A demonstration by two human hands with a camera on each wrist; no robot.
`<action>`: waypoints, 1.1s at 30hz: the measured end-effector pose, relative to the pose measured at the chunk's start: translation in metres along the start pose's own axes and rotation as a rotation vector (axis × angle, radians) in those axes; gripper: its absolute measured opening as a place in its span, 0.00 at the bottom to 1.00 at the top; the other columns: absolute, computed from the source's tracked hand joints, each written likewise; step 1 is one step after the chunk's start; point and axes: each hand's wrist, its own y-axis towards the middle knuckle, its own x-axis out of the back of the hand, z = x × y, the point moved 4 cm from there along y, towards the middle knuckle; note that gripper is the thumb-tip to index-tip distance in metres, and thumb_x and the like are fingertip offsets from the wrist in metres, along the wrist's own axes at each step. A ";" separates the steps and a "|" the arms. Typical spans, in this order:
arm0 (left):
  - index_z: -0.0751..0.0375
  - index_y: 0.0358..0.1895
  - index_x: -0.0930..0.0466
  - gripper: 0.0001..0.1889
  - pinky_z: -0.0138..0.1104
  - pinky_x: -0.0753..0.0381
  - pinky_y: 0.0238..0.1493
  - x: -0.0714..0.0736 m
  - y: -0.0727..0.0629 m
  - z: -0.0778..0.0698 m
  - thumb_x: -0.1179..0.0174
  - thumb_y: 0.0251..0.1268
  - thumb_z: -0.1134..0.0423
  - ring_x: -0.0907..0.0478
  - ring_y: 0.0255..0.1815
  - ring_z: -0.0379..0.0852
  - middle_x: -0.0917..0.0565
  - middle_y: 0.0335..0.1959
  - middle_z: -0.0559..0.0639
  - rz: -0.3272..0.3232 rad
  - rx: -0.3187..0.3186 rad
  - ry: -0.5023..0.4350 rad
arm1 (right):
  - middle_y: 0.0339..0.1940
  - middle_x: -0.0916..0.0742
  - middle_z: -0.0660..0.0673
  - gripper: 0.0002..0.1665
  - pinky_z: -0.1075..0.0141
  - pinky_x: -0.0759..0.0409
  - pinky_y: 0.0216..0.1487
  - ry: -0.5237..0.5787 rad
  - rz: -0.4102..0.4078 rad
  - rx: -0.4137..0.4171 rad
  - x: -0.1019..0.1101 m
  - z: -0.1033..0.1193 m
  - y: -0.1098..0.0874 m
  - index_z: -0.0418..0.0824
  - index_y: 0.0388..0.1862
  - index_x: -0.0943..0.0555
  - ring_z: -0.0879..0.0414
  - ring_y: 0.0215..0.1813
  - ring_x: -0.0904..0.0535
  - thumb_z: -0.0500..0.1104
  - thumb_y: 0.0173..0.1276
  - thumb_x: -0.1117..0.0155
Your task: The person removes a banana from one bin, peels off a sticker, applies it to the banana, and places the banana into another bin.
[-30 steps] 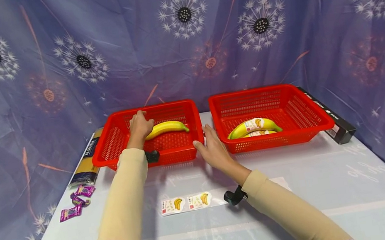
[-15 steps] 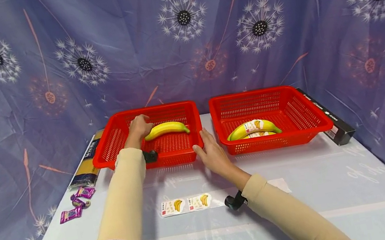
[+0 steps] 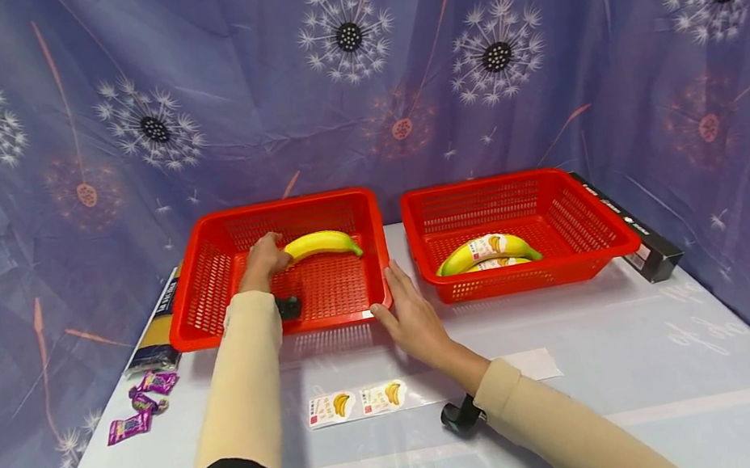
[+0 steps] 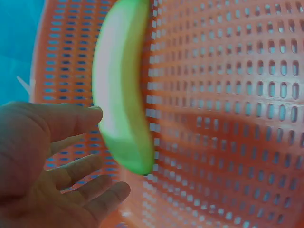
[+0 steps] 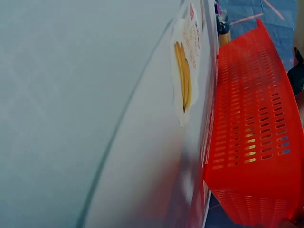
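My left hand (image 3: 264, 260) reaches inside the left red basket (image 3: 383, 265), at the left end of a yellow banana (image 3: 321, 243) lying along the back. In the left wrist view, the thumb of the left hand (image 4: 52, 166) is right at the edge of the banana (image 4: 118, 85), its other fingers spread loosely below that end. My right hand (image 3: 419, 325) is at the basket's front right corner, fingers extended along the side and thumb at the front. The right wrist view shows that basket (image 5: 280, 178) from outside, yellow glimpsed through its slots.
The right red basket (image 3: 529, 277) holds bananas (image 3: 488, 250) with stickers on them. A strip with banana stickers (image 3: 332, 408) lies in front. Purple-wrapped candies (image 3: 130, 427) and a gold-and-black packet (image 3: 155, 342) lie at left. A long black box (image 3: 661, 264) stands at right.
The left basket looks larger and nearer, covering more of the packet. My left hand has lowered toward the banana's end. My right hand stays at the corner; the right basket keeps its place.
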 end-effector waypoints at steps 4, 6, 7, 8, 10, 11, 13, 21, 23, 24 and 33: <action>0.64 0.72 0.48 0.35 0.50 0.36 0.67 -0.010 0.005 0.007 0.45 0.61 0.69 0.41 0.69 0.64 0.41 0.71 0.66 0.042 -0.003 -0.010 | 0.75 0.40 0.37 0.41 0.50 0.35 0.68 -0.011 -0.002 0.015 0.001 0.002 -0.002 0.30 0.71 0.42 0.43 0.73 0.39 0.52 0.68 0.43; 0.63 0.72 0.47 0.35 0.50 0.36 0.67 -0.015 0.005 0.009 0.44 0.62 0.69 0.41 0.69 0.64 0.41 0.71 0.67 0.075 -0.012 -0.007 | 0.75 0.40 0.37 0.41 0.50 0.34 0.68 -0.011 0.000 0.019 0.001 0.003 -0.002 0.30 0.71 0.42 0.43 0.73 0.39 0.51 0.68 0.43; 0.64 0.72 0.47 0.35 0.50 0.35 0.67 -0.017 0.005 0.008 0.44 0.62 0.69 0.40 0.68 0.64 0.41 0.71 0.67 0.092 -0.022 -0.004 | 0.75 0.39 0.37 0.41 0.50 0.34 0.68 -0.009 0.000 0.019 0.001 0.003 -0.002 0.30 0.71 0.42 0.43 0.73 0.38 0.51 0.68 0.43; 0.64 0.71 0.46 0.34 0.50 0.35 0.66 -0.018 0.006 0.007 0.43 0.62 0.68 0.39 0.68 0.63 0.40 0.71 0.67 0.106 -0.034 0.008 | 0.75 0.39 0.36 0.41 0.50 0.34 0.68 -0.011 -0.003 0.021 0.001 0.003 -0.001 0.30 0.71 0.42 0.43 0.73 0.38 0.51 0.68 0.43; 0.64 0.70 0.43 0.33 0.49 0.33 0.65 -0.020 0.005 0.003 0.43 0.63 0.67 0.37 0.66 0.62 0.39 0.70 0.66 0.126 -0.045 0.024 | 0.75 0.39 0.36 0.40 0.50 0.33 0.67 -0.013 -0.007 0.022 0.003 0.004 0.001 0.29 0.71 0.41 0.42 0.73 0.38 0.51 0.68 0.42; 0.64 0.70 0.41 0.32 0.49 0.33 0.64 -0.021 0.005 0.002 0.42 0.63 0.66 0.36 0.66 0.62 0.38 0.69 0.66 0.133 -0.051 0.036 | 0.74 0.39 0.35 0.40 0.50 0.33 0.67 -0.011 -0.008 0.023 0.003 0.004 0.002 0.29 0.70 0.41 0.42 0.72 0.37 0.51 0.68 0.42; 0.64 0.68 0.39 0.31 0.48 0.32 0.64 -0.022 0.006 0.000 0.42 0.62 0.66 0.34 0.64 0.61 0.35 0.68 0.66 0.138 -0.048 0.066 | 0.74 0.39 0.35 0.40 0.49 0.33 0.67 -0.004 -0.007 0.021 0.005 0.004 0.002 0.29 0.70 0.41 0.42 0.72 0.37 0.50 0.68 0.42; 0.58 0.66 0.34 0.28 0.55 0.36 0.63 -0.017 -0.005 -0.006 0.45 0.59 0.66 0.35 0.64 0.64 0.30 0.65 0.62 0.094 -0.027 0.206 | 0.74 0.38 0.35 0.41 0.49 0.33 0.66 -0.009 0.007 0.024 0.005 0.005 0.000 0.29 0.71 0.41 0.42 0.72 0.37 0.51 0.68 0.42; 0.57 0.65 0.32 0.27 0.56 0.35 0.61 -0.011 -0.011 -0.011 0.46 0.59 0.66 0.35 0.63 0.64 0.28 0.64 0.61 0.070 -0.032 0.233 | 0.74 0.38 0.36 0.40 0.49 0.33 0.67 -0.008 0.006 0.021 0.005 0.005 0.000 0.29 0.70 0.41 0.42 0.72 0.37 0.51 0.68 0.42; 0.57 0.64 0.31 0.27 0.55 0.34 0.60 -0.007 -0.013 -0.014 0.46 0.59 0.65 0.34 0.62 0.64 0.28 0.63 0.61 0.056 -0.041 0.246 | 0.74 0.38 0.36 0.40 0.49 0.33 0.67 -0.005 0.005 0.017 0.005 0.005 0.000 0.29 0.70 0.41 0.42 0.72 0.37 0.51 0.68 0.42; 0.60 0.64 0.32 0.26 0.50 0.31 0.57 0.035 -0.038 -0.040 0.41 0.64 0.58 0.28 0.55 0.59 0.24 0.59 0.62 -0.107 -0.169 0.155 | 0.74 0.38 0.35 0.40 0.49 0.32 0.66 -0.023 0.024 0.004 0.006 0.002 0.006 0.29 0.70 0.41 0.41 0.71 0.35 0.52 0.68 0.43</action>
